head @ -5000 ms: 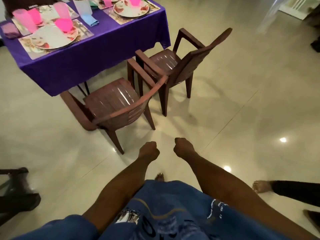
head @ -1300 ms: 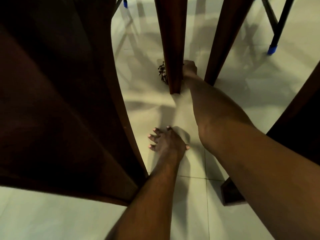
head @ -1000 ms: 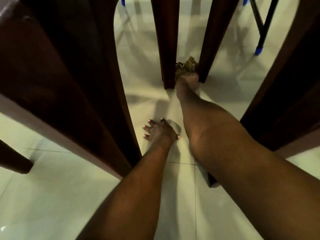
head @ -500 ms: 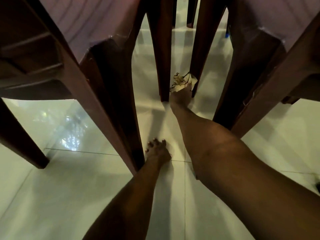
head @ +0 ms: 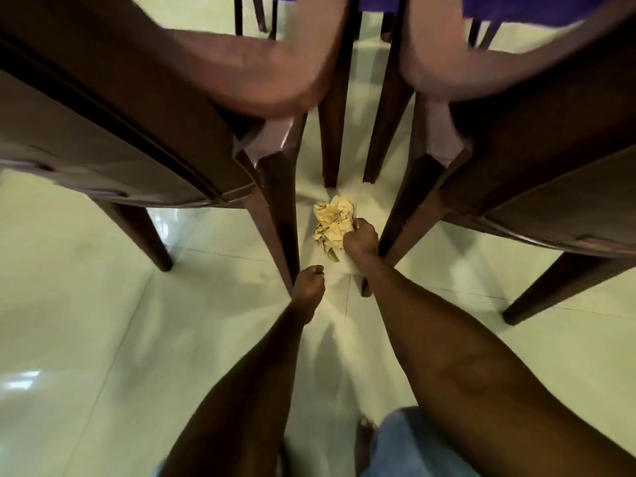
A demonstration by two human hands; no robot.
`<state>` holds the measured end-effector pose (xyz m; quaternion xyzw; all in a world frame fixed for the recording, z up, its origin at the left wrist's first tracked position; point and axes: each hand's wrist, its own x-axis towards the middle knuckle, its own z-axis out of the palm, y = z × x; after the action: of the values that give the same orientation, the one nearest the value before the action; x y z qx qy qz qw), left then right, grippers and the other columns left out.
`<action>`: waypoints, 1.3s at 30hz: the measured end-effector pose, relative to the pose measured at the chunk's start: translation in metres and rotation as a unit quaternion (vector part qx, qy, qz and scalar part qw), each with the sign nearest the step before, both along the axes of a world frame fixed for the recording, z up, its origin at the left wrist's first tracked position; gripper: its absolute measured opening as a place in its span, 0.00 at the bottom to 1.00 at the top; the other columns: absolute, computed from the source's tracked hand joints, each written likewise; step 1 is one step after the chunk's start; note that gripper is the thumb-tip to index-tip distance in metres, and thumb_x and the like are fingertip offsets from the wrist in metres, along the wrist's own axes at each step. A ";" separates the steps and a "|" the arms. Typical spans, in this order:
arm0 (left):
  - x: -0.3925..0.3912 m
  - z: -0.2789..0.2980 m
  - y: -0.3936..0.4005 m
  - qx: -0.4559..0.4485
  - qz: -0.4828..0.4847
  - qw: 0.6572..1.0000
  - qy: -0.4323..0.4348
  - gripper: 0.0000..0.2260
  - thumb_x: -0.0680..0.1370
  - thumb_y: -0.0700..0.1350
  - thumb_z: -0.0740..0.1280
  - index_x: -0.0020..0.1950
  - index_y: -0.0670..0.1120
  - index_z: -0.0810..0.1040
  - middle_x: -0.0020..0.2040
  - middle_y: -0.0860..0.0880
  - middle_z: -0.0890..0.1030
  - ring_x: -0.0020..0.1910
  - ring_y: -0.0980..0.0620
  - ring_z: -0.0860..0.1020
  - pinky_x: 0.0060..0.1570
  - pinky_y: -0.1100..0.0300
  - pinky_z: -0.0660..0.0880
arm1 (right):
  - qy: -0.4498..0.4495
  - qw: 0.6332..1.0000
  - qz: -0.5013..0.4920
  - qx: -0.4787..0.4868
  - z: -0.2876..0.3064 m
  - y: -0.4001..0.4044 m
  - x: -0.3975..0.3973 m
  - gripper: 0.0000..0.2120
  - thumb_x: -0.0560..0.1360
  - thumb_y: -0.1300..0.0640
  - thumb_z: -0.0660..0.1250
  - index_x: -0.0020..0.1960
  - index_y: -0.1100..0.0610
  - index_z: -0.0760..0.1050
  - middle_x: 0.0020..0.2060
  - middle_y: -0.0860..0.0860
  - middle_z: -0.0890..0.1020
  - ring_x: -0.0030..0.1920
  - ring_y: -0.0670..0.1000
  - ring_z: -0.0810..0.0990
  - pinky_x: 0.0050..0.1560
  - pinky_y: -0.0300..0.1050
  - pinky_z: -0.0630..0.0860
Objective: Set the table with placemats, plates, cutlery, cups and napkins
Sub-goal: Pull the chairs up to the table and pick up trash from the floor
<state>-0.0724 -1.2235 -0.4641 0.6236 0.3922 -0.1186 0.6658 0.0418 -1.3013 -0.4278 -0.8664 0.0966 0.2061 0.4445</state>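
A: Where is the crumpled napkin found?
B: Low between two brown chairs, gripped by the right hand, bulging out at the fist's ten o'clock.
A: And the left hand?
B: Fingers are curled, nothing held, at the right hand's seven o'clock.

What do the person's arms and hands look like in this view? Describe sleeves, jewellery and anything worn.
Both forearms are bare up to the frame edge: no sleeves, watch, bracelets or gloves show. The left hand and right hand show no rings, though the picture is too blurred to be sure. The only clothing in sight is blue denim-like fabric at the bottom edge, beside a bare foot.
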 end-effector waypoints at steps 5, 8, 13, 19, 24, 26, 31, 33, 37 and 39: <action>-0.078 0.129 0.006 -0.044 0.100 0.993 0.034 0.06 0.82 0.39 0.61 0.48 0.43 0.78 0.42 0.45 0.77 0.43 0.48 0.75 0.42 0.56 0.73 | 0.127 0.991 0.001 0.049 0.106 -0.035 -0.078 0.16 0.78 0.64 0.63 0.64 0.60 0.76 0.54 0.58 0.81 0.46 0.58 0.81 0.38 0.39 0.78; -0.121 0.222 0.006 -0.099 0.138 0.984 0.047 0.07 0.83 0.42 0.60 0.58 0.43 0.76 0.48 0.44 0.77 0.48 0.47 0.75 0.49 0.52 0.72 | 0.228 0.966 -0.004 0.125 0.188 -0.054 -0.128 0.08 0.78 0.64 0.65 0.56 0.60 0.78 0.40 0.57 0.80 0.35 0.53 0.78 0.35 0.41 0.74; -0.198 0.376 0.014 -0.094 0.221 0.967 0.079 0.07 0.82 0.46 0.63 0.52 0.44 0.77 0.40 0.46 0.79 0.40 0.48 0.78 0.43 0.56 0.73 | 0.323 0.937 0.022 0.132 0.322 -0.055 -0.198 0.19 0.69 0.73 0.62 0.53 0.57 0.81 0.46 0.60 0.81 0.45 0.57 0.78 0.45 0.49 0.79; -0.302 0.474 0.042 0.200 0.078 0.957 0.197 0.10 0.80 0.42 0.61 0.51 0.41 0.82 0.54 0.38 0.82 0.55 0.38 0.80 0.52 0.52 0.76 | 0.299 0.933 0.179 0.094 0.435 0.008 -0.262 0.13 0.70 0.73 0.63 0.51 0.61 0.78 0.42 0.61 0.80 0.41 0.57 0.78 0.53 0.57 0.79; -0.365 0.504 0.075 0.289 0.062 0.926 0.236 0.13 0.78 0.44 0.61 0.58 0.42 0.80 0.58 0.40 0.81 0.58 0.39 0.78 0.54 0.53 0.74 | 0.197 0.931 0.307 0.018 0.429 0.088 -0.316 0.05 0.67 0.57 0.68 0.41 0.55 0.74 0.40 0.58 0.82 0.43 0.60 0.82 0.47 0.55 0.80; -0.385 0.504 0.100 0.302 0.071 0.918 0.248 0.12 0.78 0.44 0.60 0.56 0.43 0.79 0.57 0.41 0.81 0.56 0.39 0.79 0.51 0.53 0.75 | 0.155 0.925 0.348 0.000 0.439 0.126 -0.339 0.09 0.63 0.57 0.66 0.44 0.55 0.74 0.43 0.58 0.82 0.45 0.60 0.81 0.46 0.53 0.78; -0.443 0.505 0.187 0.331 0.066 0.901 0.274 0.08 0.76 0.42 0.59 0.50 0.44 0.77 0.53 0.41 0.81 0.51 0.39 0.79 0.45 0.55 0.72 | 0.087 0.899 0.430 -0.007 0.478 0.225 -0.395 0.07 0.72 0.60 0.68 0.49 0.58 0.74 0.48 0.56 0.82 0.48 0.57 0.79 0.45 0.45 0.73; -0.467 0.505 0.228 0.341 0.067 0.895 0.281 0.08 0.76 0.42 0.59 0.50 0.44 0.77 0.53 0.40 0.80 0.50 0.38 0.78 0.44 0.55 0.71 | 0.066 0.896 0.439 -0.009 0.480 0.267 -0.411 0.06 0.73 0.61 0.67 0.50 0.59 0.74 0.49 0.58 0.82 0.50 0.59 0.80 0.43 0.45 0.71; -0.521 0.519 0.323 0.354 0.076 0.885 0.294 0.10 0.76 0.40 0.58 0.51 0.43 0.77 0.53 0.40 0.80 0.51 0.39 0.78 0.44 0.55 0.72 | 0.031 0.890 0.455 -0.008 0.493 0.361 -0.459 0.08 0.74 0.64 0.65 0.52 0.63 0.76 0.51 0.60 0.82 0.52 0.60 0.79 0.42 0.42 0.67; -0.542 0.530 0.367 0.363 0.065 0.879 0.302 0.10 0.76 0.40 0.57 0.52 0.43 0.76 0.54 0.41 0.79 0.51 0.39 0.78 0.44 0.56 0.70 | 0.027 0.888 0.459 -0.001 0.499 0.404 -0.481 0.09 0.74 0.65 0.64 0.53 0.63 0.76 0.51 0.60 0.82 0.53 0.60 0.79 0.42 0.42 0.66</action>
<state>-0.6141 -0.8567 0.0655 0.7283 0.6298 -0.1070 0.2481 -0.4396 -0.8974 0.0714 -0.8086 -0.2996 0.4105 0.2965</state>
